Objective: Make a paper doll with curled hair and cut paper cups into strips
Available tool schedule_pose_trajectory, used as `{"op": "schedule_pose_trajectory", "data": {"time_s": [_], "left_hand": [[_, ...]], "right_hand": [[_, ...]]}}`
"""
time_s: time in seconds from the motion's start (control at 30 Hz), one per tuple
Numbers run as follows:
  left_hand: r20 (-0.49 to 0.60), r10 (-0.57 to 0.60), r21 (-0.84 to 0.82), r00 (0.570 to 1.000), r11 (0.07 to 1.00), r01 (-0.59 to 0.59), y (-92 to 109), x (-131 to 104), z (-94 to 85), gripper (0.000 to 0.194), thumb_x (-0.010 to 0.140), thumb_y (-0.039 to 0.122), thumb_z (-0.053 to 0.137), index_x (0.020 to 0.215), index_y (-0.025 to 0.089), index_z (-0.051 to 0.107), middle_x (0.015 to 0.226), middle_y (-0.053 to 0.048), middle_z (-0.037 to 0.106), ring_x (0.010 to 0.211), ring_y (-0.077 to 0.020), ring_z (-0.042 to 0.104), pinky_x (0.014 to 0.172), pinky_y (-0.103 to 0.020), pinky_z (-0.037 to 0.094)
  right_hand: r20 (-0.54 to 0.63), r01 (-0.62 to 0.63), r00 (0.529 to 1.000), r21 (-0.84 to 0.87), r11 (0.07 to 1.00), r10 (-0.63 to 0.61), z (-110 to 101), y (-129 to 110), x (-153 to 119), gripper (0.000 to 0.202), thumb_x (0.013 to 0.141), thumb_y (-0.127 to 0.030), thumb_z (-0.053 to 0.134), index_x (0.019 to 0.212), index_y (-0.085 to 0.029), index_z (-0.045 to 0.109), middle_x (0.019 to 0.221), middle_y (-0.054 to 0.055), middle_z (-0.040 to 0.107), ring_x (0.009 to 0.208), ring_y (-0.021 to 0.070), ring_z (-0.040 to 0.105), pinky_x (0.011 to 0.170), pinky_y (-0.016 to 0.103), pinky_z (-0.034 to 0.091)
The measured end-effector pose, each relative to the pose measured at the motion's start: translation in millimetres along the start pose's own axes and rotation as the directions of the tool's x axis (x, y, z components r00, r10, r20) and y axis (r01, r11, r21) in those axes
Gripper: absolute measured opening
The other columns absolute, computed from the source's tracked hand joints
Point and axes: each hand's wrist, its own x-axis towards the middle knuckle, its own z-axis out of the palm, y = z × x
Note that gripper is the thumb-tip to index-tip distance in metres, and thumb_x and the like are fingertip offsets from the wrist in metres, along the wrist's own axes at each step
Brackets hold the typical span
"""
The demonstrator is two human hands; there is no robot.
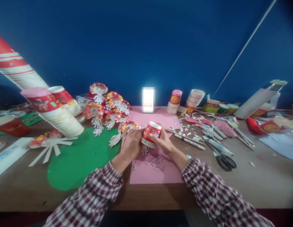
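A red and white paper cup (151,134), its narrow end up, is held over a pink sheet (158,173) in front of me. My right hand (164,140) grips the cup's right side, thumb across its front. My left hand (131,142) is at the cup's left side with its fingers curled; the fingertips are partly hidden. Behind my left hand shows a paper figure with a red and yellow ruffled ring (129,125). Below the cup a small pale paper cutout (144,150) is partly visible. Dark marks lie on the pink sheet.
Stacked cups (54,110) lean at the left beside a green sheet (77,164). Several ruffled paper figures (113,101) stand behind it. On the right are black-handled scissors (225,160), a marker (189,142), paper scraps and more cup stacks (195,99). A blue wall rises behind.
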Motion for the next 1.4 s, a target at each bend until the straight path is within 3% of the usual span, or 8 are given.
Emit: {"op": "schedule_pose_trajectory", "data": {"time_s": [0.17, 0.43, 0.6, 0.8, 1.03, 1.4], "left_hand": [[0.097, -0.042, 0.035, 0.994, 0.999, 0.039, -1, 0, 0.5, 0.039, 0.08, 0.014, 0.044, 0.117, 0.018, 0.056, 0.094, -0.008, 0.066, 0.096, -0.0245, 0.056, 0.105, -0.045, 0.024], [0.211, -0.041, 0.059, 0.977, 0.998, 0.03, 2, 1, 0.0, 0.036, 0.075, 0.016, 0.047, 0.11, 0.018, 0.059, 0.094, -0.009, 0.066, 0.1, -0.0266, 0.056, 0.105, -0.048, 0.022], [0.181, -0.041, -0.005, 0.983, 0.999, 0.043, -3, -2, 6.0, 0.041, 0.073, 0.013, 0.048, 0.112, 0.019, 0.058, 0.098, -0.008, 0.067, 0.1, -0.026, 0.056, 0.102, -0.048, 0.025], [0.123, -0.034, -0.054, 0.992, 0.998, 0.041, -4, -2, 5.5, 0.028, 0.075, 0.015, 0.047, 0.096, 0.019, 0.066, 0.084, -0.007, 0.068, 0.087, -0.0235, 0.06, 0.091, -0.044, 0.034], [0.107, -0.044, -0.013, 0.993, 0.999, 0.045, -4, 1, 3.7, 0.019, 0.071, 0.014, 0.048, 0.077, 0.019, 0.065, 0.069, -0.005, 0.066, 0.072, -0.0209, 0.059, 0.081, -0.04, 0.036], [0.143, -0.066, -0.019, 0.988, 0.997, 0.069, -2, 0, 0.3, 0.026, 0.076, 0.016, 0.046, 0.052, 0.018, 0.057, 0.055, -0.004, 0.059, 0.059, -0.0174, 0.054, 0.074, -0.037, 0.035]], "right_hand": [[0.034, 0.033, 0.999, -0.029, 0.999, -0.032, -2, 0, -2, 0.044, 0.077, -0.041, 0.067, 0.114, -0.026, 0.049, 0.104, 0.002, 0.06, 0.097, 0.0178, 0.057, 0.087, 0.034, 0.047], [-0.05, 0.033, 0.998, -0.032, 0.999, -0.035, -4, 4, 0, 0.038, 0.078, -0.042, 0.066, 0.109, -0.026, 0.051, 0.099, 0.001, 0.06, 0.093, 0.0173, 0.057, 0.084, 0.033, 0.048], [-0.027, 0.011, 1.0, 0.071, 0.997, -0.01, -2, 1, 2, 0.048, 0.07, -0.04, 0.073, 0.111, -0.026, 0.053, 0.104, 0.002, 0.06, 0.095, 0.0179, 0.057, 0.085, 0.034, 0.048], [0.102, -0.035, 0.994, 0.1, 0.994, 0.025, 1, -8, 2, 0.037, 0.069, -0.044, 0.074, 0.095, -0.02, 0.062, 0.088, 0.003, 0.064, 0.082, 0.0183, 0.06, 0.081, 0.036, 0.049], [0.064, -0.056, 0.997, 0.115, 0.992, 0.049, 3, -10, 0, 0.043, 0.067, -0.049, 0.074, 0.098, -0.021, 0.062, 0.091, 0.005, 0.065, 0.082, 0.0194, 0.061, 0.083, 0.037, 0.049], [0.034, -0.074, 0.997, 0.219, 0.973, 0.068, 0, -5, 4, 0.036, 0.069, -0.045, 0.074, 0.089, -0.018, 0.06, 0.081, 0.004, 0.066, 0.073, 0.0174, 0.063, 0.073, 0.032, 0.052]]}}
